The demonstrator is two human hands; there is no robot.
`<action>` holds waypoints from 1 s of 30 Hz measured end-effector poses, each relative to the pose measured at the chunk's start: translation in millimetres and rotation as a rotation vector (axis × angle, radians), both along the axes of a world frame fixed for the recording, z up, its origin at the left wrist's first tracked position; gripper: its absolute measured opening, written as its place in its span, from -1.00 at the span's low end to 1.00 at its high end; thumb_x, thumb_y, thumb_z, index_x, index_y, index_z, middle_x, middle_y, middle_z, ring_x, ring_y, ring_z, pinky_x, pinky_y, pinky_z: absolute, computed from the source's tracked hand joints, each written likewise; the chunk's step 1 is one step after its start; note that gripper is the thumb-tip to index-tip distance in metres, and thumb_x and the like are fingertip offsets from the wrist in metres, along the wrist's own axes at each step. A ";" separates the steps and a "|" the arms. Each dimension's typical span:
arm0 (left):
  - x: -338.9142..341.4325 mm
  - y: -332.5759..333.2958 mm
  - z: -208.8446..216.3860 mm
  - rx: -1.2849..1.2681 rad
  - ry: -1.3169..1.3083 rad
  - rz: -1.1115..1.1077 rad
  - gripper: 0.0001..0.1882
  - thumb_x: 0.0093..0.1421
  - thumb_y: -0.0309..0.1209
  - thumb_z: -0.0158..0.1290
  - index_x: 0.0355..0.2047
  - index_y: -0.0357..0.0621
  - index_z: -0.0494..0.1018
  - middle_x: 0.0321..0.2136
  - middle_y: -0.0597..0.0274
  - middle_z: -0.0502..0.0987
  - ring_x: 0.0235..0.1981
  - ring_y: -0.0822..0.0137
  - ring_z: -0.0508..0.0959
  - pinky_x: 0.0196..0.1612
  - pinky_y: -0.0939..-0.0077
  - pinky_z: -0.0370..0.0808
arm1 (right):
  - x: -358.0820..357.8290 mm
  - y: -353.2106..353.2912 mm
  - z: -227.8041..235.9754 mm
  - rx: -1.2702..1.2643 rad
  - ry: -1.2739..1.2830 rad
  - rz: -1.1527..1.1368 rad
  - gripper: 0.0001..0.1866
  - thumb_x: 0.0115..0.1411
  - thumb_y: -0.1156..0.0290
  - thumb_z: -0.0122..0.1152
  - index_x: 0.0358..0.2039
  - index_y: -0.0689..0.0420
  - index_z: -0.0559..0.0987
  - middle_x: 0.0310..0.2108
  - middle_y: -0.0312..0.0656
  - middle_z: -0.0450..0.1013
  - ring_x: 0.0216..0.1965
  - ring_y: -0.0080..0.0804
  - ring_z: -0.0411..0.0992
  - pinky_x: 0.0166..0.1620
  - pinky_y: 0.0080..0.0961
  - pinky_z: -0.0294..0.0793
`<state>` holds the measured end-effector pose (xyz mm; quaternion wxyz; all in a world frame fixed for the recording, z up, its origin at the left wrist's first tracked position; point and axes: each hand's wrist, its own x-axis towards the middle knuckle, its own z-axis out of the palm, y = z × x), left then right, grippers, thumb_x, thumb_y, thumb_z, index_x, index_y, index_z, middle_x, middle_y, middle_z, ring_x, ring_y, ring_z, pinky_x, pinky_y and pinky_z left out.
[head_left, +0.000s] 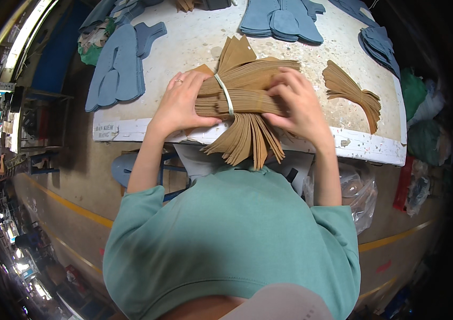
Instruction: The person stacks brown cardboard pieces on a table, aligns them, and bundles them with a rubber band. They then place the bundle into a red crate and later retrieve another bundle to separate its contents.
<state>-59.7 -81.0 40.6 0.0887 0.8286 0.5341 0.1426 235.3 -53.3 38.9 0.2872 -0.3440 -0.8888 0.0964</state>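
Note:
A thick bundle of brown cut leather-like pieces (253,101) lies at the table's near edge, its ends fanned out toward me and away from me. Around its left part runs a pale tie band (225,95). My left hand (181,104) grips the bundle's left end, thumb on the near side and fingers over the far side. On the right end, my right hand (297,104) clasps the stack with bent fingers on top and the thumb below. Right of it lies a smaller fanned bundle of brown pieces (351,93), apart from my hands.
Stacks of blue-grey cut pieces lie at the left (117,72), far middle (285,21) and far right (378,45) of the white worn table (183,50). A blue stool (125,169) stands under the left front edge. Clear plastic bags (362,192) hang below the right front edge.

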 end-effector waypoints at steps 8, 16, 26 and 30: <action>-1.5 2.0 0.2 0.006 0.002 -0.040 -0.02 -0.28 0.00 0.38 0.12 -0.15 0.24 0.09 -0.07 0.34 0.15 -0.05 0.31 0.29 0.01 0.09 | 177.6 -18.9 9.5 0.093 0.435 -0.754 -0.61 0.03 0.34 0.40 -0.13 0.19 0.57 -0.16 -0.12 0.54 -0.11 -0.29 0.49 0.02 -0.41 0.42; -3.3 -0.1 3.9 -0.014 0.056 -0.051 -0.01 -0.30 -0.03 0.38 0.14 -0.16 0.23 0.03 -0.03 0.40 0.12 0.00 0.36 0.29 0.04 0.11 | 248.1 -34.2 -54.8 0.163 -0.106 -1.240 -0.49 0.07 0.05 0.34 -0.05 0.11 0.59 -0.12 -0.05 0.51 -0.08 -0.14 0.48 0.02 -0.28 0.40; 6.8 -3.6 20.8 -0.044 0.008 0.018 -0.09 -0.40 -0.06 0.39 0.01 -0.17 0.36 -0.12 0.07 0.51 -0.13 0.03 0.55 -0.09 0.26 0.50 | -17.7 -39.9 9.5 -0.148 0.174 0.076 -0.62 -0.01 0.31 0.38 -0.14 0.09 0.59 -0.11 -0.14 0.47 0.01 -0.15 0.38 0.11 -0.23 0.28; 5.0 -5.2 25.9 -0.083 0.064 0.056 -0.09 -0.39 -0.04 0.39 0.02 -0.16 0.36 -0.13 0.08 0.51 -0.12 0.03 0.54 -0.08 0.24 0.49 | -61.9 -46.5 7.7 -0.035 0.086 0.337 -0.69 0.01 0.11 0.32 -0.50 0.13 0.63 -0.09 -0.21 0.43 0.18 -0.16 0.25 0.19 -0.11 0.22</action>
